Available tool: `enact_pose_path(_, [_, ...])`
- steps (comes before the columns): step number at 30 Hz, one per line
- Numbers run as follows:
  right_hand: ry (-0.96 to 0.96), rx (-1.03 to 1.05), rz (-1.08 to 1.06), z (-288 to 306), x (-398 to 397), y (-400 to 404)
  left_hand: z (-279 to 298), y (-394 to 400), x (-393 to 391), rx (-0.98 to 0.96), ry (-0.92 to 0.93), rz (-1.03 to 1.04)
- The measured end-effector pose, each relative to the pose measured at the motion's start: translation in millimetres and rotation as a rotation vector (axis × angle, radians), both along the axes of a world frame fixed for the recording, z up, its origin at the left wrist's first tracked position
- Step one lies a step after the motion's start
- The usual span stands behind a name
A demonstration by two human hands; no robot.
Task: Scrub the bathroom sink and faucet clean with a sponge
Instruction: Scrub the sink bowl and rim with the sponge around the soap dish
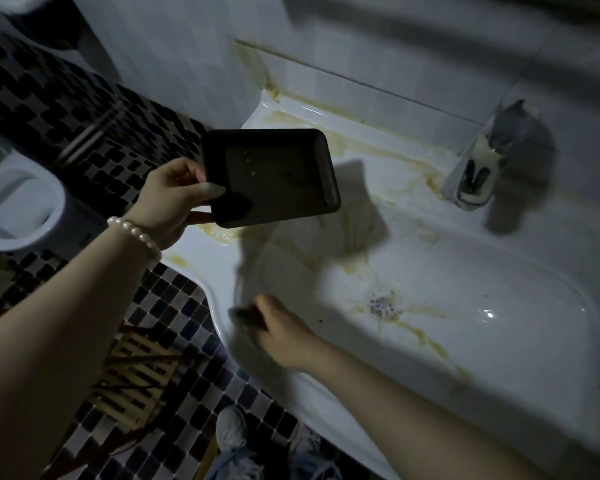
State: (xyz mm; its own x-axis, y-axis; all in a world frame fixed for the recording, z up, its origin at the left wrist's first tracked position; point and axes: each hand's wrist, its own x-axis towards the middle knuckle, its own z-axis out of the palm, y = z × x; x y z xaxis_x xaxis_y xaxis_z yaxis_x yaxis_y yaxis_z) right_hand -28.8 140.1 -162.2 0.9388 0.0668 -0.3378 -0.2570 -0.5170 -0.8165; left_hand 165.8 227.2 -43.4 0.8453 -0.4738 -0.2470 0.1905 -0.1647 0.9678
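Nearest my camera is my right forearm, running from five o'clock up to my right hand (280, 332), which curls around a dark, blurred sponge (245, 318) pressed against the sink (520, 344) at its left inner wall, just inside the rim at seven o'clock of the basin. My left hand (174, 199), with a pearl bracelet (136, 233) at the wrist, pinches a black rectangular tray (271, 176) by its left edge, thumb on top, and holds it tilted in the air above the sink's back-left corner, at about ten o'clock from the drain (381, 304). Yellow-brown streaks run along the back ledge and down toward the drain. At two o'clock the faucet (478, 168) stands on the ledge, well apart from both hands. Open white basin lies to the right of the drain. Left of the rim, I see checkered floor tiles (174, 317), a wooden stool (136, 372) and a toilet (18, 209).
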Motion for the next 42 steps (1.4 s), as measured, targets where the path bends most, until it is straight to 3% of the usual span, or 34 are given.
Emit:
enact_pose_path(2, [-0.016, -0.019, -0.122, -0.2, 39.4, 12.1, -2.1, 3.9, 4.0, -0.007, 0.010, 0.017])
enact_pose_path(5, [0.017, 0.140, -0.555, -8.7, 70.3, -1.8, -3.5, 10.7, 8.5, -0.013, -0.002, 0.024])
enact_pose_path(6, [0.038, 0.142, -0.598, -13.5, 62.4, -8.0, -4.5, 12.7, 9.6, -0.013, 0.000, 0.024])
enact_pose_path(9, [0.063, -0.011, -0.280, -22.8, 18.1, -5.4, -7.2, 15.6, 12.2, -0.009, 0.011, 0.022])
enact_pose_path(12, [-0.132, -0.029, -0.081, -16.9, 22.0, 14.8, -11.4, 15.0, 13.6, -0.006, 0.020, 0.038])
enact_pose_path(15, [-0.228, -0.011, -0.371, -10.3, 73.9, 2.9, -14.7, 12.6, 14.2, -0.023, 0.022, 0.060])
enact_pose_path(17, [-0.183, 0.065, -0.696, -16.2, 103.4, -30.7, -16.9, 17.7, 17.0, -0.035, -0.003, 0.087])
enact_pose_path(19, [-0.108, 0.101, -0.863, -30.9, 103.2, -57.7, -18.0, 25.2, 20.0, -0.037, -0.031, 0.114])
enact_pose_path(21, [-0.095, 0.019, -0.795, -38.3, 83.9, -54.4, -16.7, 31.4, 23.4, -0.033, -0.055, 0.158])
enact_pose_path(24, [-0.239, 0.011, -0.616, -42.2, 60.1, -17.5, -17.6, 40.3, 26.6, -0.038, -0.064, 0.210])
enact_pose_path(27, [-0.392, -0.029, -0.591, -32.0, 90.1, -35.5, -21.7, 43.1, 26.6, -0.057, -0.052, 0.221])
enact_pose_path(33, [-0.343, -0.356, -0.930, -28.9, 121.2, -106.9, -29.4, 46.2, 20.9, -0.059, -0.043, 0.187])
enact_pose_path(39, [0.036, -0.543, -1.383, -71.0, 19.2, -158.5, -37.2, 44.4, 13.4, -0.026, -0.026, 0.098])
enact_pose_path(42, [0.015, -0.762, -1.499, -67.8, -55.3, -206.2, -45.1, 33.5, 10.4, -0.021, 0.013, 0.053])
